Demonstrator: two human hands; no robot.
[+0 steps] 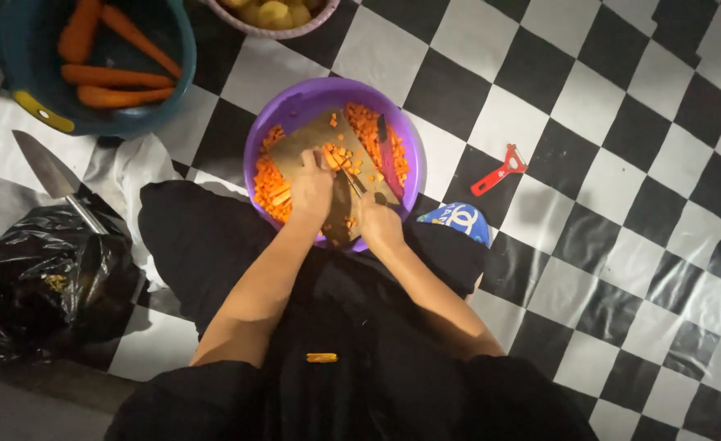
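Observation:
A purple bowl (295,100) sits on the checkered floor in front of my knees, with a wooden cutting board (307,140) resting across it. Diced carrot (369,131) fills the bowl and lies on the board. My left hand (311,189) presses carrot strips (330,157) down on the board. My right hand (379,222) grips a knife (351,181), its blade slanting toward the strips beside my left fingers. A small carrot piece (321,357) lies on my black lap.
A teal tub (17,73) with whole carrots (115,77) stands at the upper left, a pink bowl (272,31) of potatoes at the top. A large knife (50,175) lies left, above a black plastic bag (46,282). A red peeler (499,170) lies right.

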